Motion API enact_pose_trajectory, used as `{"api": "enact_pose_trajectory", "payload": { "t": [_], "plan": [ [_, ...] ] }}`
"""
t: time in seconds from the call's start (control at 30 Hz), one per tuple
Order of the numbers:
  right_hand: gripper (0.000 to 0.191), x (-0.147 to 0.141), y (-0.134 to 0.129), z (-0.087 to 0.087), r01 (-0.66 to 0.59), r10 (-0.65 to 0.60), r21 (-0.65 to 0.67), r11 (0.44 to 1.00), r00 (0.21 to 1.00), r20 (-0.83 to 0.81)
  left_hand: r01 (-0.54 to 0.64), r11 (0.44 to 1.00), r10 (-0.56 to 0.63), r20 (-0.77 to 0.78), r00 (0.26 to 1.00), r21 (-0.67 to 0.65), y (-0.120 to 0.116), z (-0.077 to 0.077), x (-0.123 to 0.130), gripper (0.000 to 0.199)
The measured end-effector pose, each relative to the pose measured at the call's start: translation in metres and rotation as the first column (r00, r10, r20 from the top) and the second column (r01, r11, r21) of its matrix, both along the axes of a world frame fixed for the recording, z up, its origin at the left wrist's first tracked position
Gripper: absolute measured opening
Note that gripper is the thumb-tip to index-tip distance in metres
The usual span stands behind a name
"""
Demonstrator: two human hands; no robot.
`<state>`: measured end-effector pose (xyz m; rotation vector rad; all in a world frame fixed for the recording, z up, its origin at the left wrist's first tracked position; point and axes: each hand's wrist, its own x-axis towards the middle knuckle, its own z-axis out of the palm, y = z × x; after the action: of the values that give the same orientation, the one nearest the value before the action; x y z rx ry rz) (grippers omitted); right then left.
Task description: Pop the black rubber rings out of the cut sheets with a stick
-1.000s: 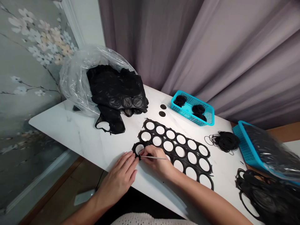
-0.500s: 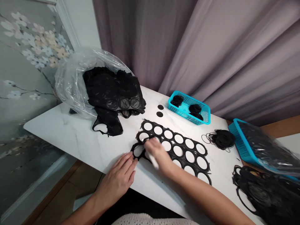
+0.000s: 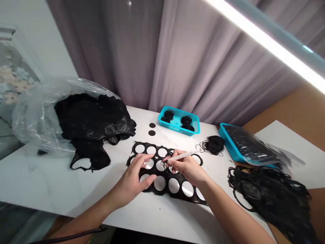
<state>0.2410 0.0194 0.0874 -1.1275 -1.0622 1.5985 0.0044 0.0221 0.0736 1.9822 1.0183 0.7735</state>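
Note:
A black rubbery sheet with rows of round holes lies flat on the white table. My right hand is closed around a slim white pen-like tool, held above the sheet. Thin black rings hang at the fingertips of that hand, partly hidden by them. My left hand hovers at the sheet's left part, thumb and fingers apart, with nothing in it. Both hands cover some of the holes.
Behind the sheet are two dark discs, a turquoise basket with black ring bundles, and a loose ring pile. A plastic bag of black sheets stands left. On the right are another turquoise basket and heaped black scraps.
The view has turned rightward and up. My left hand has lifted from the sheet's near left corner and spread its fingers. My right hand has moved right, with thin rings now at its fingertips.

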Motion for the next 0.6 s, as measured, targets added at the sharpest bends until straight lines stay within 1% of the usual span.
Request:
{"api": "enact_pose_trajectory", "payload": {
  "t": [0.03,0.1,0.17,0.23,0.3,0.43,0.5,0.6],
  "plan": [
    [0.033,0.003,-0.004,0.002,0.002,-0.002,-0.002,1.0,1.0,-0.022,0.056,0.997,-0.052,0.061,0.997,-0.056,0.007,0.003,0.013,0.053],
    [0.033,0.01,-0.009,0.003,0.009,-0.009,0.006,1.0,0.999,-0.049,0.164,0.979,-0.145,0.154,0.977,-0.118,0.02,0.006,0.038,0.062],
    [0.032,0.018,-0.013,0.003,0.034,-0.033,0.027,0.999,0.998,-0.045,0.231,0.964,-0.202,0.202,0.958,-0.129,0.029,0.005,0.058,0.066],
    [0.033,0.026,-0.016,0.002,0.073,-0.071,0.04,0.997,0.997,-0.038,0.264,0.956,-0.231,0.222,0.947,-0.13,0.036,0.004,0.073,0.066],
    [0.035,0.033,-0.02,0.0,0.105,-0.103,0.037,0.994,0.993,-0.062,0.302,0.936,-0.254,0.246,0.935,-0.179,0.041,0.003,0.084,0.062],
    [0.038,0.048,-0.026,-0.002,0.119,-0.122,-0.027,0.992,0.977,-0.172,0.427,0.828,-0.297,0.361,0.884,-0.365,0.047,0.007,0.097,0.055],
    [0.039,0.055,-0.029,-0.004,0.114,-0.127,-0.07,0.991,0.966,-0.224,0.441,0.801,-0.287,0.387,0.876,-0.405,0.049,0.01,0.102,0.054],
    [0.039,0.062,-0.032,-0.008,0.105,-0.133,-0.116,0.988,0.952,-0.275,0.431,0.777,-0.274,0.37,0.888,-0.459,0.05,0.011,0.108,0.057]
  ]
}}
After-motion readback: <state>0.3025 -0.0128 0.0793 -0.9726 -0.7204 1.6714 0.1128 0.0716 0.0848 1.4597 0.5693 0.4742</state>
